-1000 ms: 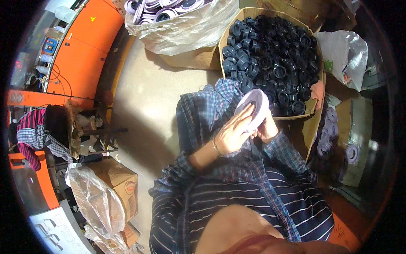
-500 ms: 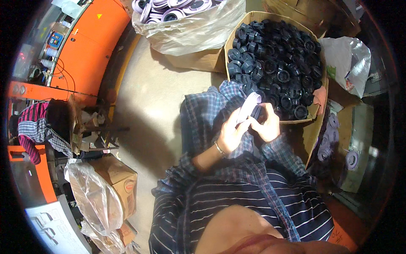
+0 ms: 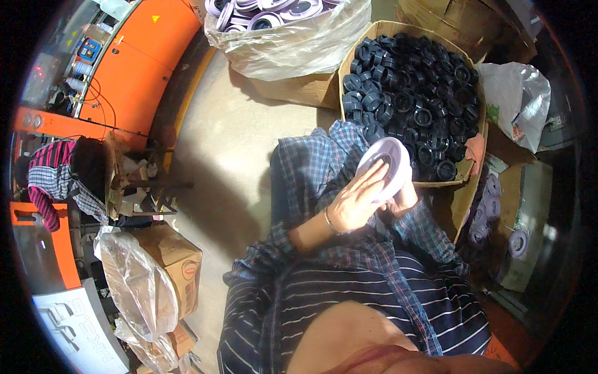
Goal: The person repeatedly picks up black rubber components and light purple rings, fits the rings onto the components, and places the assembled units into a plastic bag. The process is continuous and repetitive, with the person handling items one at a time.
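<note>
Lilac flanged ring (image 3: pixel 402 167) held tilted between both hands, near cardboard box (image 3: pixel 462 174) filled with black plastic caps (image 3: pixel 411 106). Face partly covered by outstretched fingers of left hand (image 3: pixel 354 207); far side backed by right hand (image 3: pixel 405 198), fingers mostly hidden.

**Head view: steep, close, looking down**

A fisheye is sitting at the left of the wearer's head, facing steeply down over the striped shirt (image 3: pixel 311 274). Left hand (image 3: pixel 356 206) and right hand (image 3: pixel 405 196) are showing near, just right of centre. The carton (image 3: pixel 381 27) is lying beyond; the orange cabinet (image 3: pixel 134 65) is standing farther off, leftward.
</note>
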`<state>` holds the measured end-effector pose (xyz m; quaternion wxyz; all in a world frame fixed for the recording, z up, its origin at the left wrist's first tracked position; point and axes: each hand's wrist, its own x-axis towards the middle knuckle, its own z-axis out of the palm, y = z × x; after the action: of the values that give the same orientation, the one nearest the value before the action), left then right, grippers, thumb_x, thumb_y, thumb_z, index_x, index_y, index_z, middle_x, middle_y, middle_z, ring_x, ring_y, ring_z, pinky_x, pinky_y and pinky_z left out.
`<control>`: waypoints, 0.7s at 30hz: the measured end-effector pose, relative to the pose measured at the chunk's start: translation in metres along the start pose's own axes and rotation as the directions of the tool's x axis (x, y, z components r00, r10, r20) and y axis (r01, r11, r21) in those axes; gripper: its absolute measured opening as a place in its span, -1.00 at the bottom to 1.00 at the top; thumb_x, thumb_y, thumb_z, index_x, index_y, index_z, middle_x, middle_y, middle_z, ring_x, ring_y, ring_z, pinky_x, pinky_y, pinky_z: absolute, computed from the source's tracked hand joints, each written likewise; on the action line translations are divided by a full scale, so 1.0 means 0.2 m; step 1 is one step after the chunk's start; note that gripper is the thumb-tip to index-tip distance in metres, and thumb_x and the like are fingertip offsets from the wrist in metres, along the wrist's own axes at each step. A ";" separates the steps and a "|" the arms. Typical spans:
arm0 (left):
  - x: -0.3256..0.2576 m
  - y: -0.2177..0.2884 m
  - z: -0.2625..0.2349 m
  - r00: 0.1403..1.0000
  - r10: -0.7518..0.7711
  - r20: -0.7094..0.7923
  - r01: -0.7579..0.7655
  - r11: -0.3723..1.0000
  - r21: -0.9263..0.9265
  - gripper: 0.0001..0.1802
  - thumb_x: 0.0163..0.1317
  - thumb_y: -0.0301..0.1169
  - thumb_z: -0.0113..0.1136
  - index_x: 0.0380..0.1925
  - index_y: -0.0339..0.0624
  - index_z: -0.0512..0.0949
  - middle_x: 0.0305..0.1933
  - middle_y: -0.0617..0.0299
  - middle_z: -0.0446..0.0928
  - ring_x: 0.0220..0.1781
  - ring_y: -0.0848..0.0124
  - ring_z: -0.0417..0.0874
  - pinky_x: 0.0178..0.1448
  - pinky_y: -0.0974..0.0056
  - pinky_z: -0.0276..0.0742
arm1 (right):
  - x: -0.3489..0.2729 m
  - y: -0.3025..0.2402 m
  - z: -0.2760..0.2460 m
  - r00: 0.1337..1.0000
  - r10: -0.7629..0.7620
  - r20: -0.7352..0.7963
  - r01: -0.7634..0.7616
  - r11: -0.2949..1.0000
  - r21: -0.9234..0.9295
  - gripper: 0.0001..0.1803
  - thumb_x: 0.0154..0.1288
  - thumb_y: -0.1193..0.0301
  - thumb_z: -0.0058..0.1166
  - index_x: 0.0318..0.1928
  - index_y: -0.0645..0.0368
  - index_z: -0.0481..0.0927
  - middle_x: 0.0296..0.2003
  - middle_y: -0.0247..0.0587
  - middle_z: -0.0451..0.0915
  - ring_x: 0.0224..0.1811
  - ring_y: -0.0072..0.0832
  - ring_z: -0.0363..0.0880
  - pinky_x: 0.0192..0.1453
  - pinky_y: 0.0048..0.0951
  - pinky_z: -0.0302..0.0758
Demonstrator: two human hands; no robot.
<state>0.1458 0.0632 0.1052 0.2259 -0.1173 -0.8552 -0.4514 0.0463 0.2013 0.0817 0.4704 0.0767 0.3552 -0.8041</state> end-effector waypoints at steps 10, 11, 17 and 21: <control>-0.07 0.02 0.05 0.855 -0.515 -0.060 0.478 0.828 -0.291 -0.50 0.37 -0.46 0.18 0.28 -0.33 0.37 0.04 -0.05 0.61 -0.05 0.28 0.71 0.07 0.26 0.60 | 0.03 0.02 -0.04 0.927 -0.372 0.042 0.308 0.694 -0.651 -0.65 0.33 0.27 0.25 -0.07 0.25 0.48 -0.42 -0.24 0.60 -0.58 -0.55 0.53 -0.49 -0.54 0.50; -0.05 0.02 0.04 0.857 -0.497 -0.139 0.438 0.843 -0.314 -0.50 0.39 -0.39 0.19 0.28 -0.30 0.38 -0.04 0.01 0.64 -0.07 0.33 0.70 0.05 0.29 0.60 | 0.03 0.02 -0.05 0.792 -0.568 0.223 0.498 0.391 -0.774 -0.55 0.15 0.33 0.41 -0.10 0.29 0.46 -0.38 -0.24 0.61 -0.46 -0.54 0.59 -0.41 -0.52 0.53; -0.03 0.07 0.03 0.864 -0.498 -0.072 0.456 0.836 -0.303 -0.52 0.41 -0.43 0.14 0.29 -0.31 0.36 0.08 -0.05 0.57 -0.10 0.34 0.71 0.03 0.29 0.63 | 0.03 0.00 -0.05 0.945 -0.324 0.055 0.296 0.768 -0.568 -0.66 0.32 0.31 0.25 -0.08 0.29 0.48 -0.43 -0.23 0.60 -0.60 -0.61 0.50 -0.51 -0.53 0.48; -0.04 0.03 0.01 0.981 -0.188 0.046 0.191 0.980 -0.049 -0.47 0.27 -0.58 0.20 0.24 -0.45 0.37 0.28 -0.27 0.42 0.23 -0.01 0.58 0.32 0.09 0.50 | 0.00 0.00 -0.10 0.996 -0.012 0.088 0.032 0.975 -0.221 -0.43 0.46 -0.05 -0.11 0.02 0.27 0.49 -0.57 -0.26 0.57 -0.82 -0.59 0.33 -0.74 -0.51 0.42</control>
<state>0.1539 0.0688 0.1050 0.1611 -0.0506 -0.8547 -0.4909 0.0427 0.2144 0.0670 0.4820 -0.0153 0.4231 -0.7671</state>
